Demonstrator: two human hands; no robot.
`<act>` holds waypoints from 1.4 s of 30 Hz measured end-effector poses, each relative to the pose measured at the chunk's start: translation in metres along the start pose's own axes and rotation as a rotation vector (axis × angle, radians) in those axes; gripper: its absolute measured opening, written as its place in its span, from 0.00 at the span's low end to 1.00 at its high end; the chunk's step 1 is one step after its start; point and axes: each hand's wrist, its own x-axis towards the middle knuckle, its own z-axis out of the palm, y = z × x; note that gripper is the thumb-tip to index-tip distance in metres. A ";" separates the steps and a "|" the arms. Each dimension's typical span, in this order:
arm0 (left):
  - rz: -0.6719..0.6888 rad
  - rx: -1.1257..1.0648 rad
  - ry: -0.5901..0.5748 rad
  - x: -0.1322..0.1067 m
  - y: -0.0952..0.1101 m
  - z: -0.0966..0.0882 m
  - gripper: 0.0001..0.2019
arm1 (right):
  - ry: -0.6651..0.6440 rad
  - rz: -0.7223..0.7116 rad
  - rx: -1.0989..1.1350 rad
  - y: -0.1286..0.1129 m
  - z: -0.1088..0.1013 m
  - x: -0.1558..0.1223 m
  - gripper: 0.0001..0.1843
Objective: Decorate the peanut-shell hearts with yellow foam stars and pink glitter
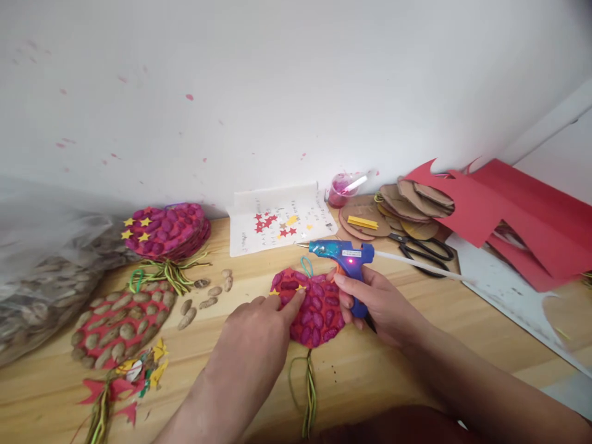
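My left hand (259, 327) reaches in over a round red ornament (319, 314) covered with magenta-painted peanut shells. Its index finger is stretched out, the tip touching a small yellow star (300, 288) on the ornament; the other fingers are partly hidden. A second yellow star shows beside that hand. The ornament has a green loop (306, 266) at its top and a yarn tassel (309, 394) hanging below. In my right hand (370, 302) is a blue glue gun (342, 251), its nozzle pointing left above the ornament and a glue stick (420, 264) sticking out behind.
At left lie stacked magenta ornaments (171, 228), an unpainted peanut ornament (123, 324), loose peanuts (208, 302) and a plastic bag of peanuts (41, 296). Behind are a paper with stars (240, 240) and a paint cup (341, 191). Scissors (423, 250), cardboard discs (398, 203) and red paper (481, 203) sit right.
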 end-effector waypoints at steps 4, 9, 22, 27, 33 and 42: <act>-0.001 -0.052 0.001 0.002 -0.002 -0.001 0.29 | -0.010 -0.015 0.010 0.002 0.000 0.001 0.23; -0.005 -0.256 0.170 0.004 -0.014 0.001 0.21 | 0.056 -0.077 0.037 -0.001 -0.001 0.001 0.21; -0.121 -0.422 0.469 0.009 -0.040 -0.008 0.16 | 0.116 -0.164 0.111 -0.010 -0.001 -0.004 0.22; -0.077 -0.432 0.477 0.042 -0.040 -0.017 0.12 | 0.213 -0.227 0.229 -0.016 -0.002 -0.006 0.22; -0.170 -0.360 0.298 0.127 -0.034 -0.040 0.11 | 0.230 -0.226 0.255 -0.018 -0.004 -0.007 0.23; -0.229 -0.353 0.242 0.175 -0.025 -0.036 0.10 | 0.197 -0.220 0.244 -0.018 -0.005 -0.008 0.22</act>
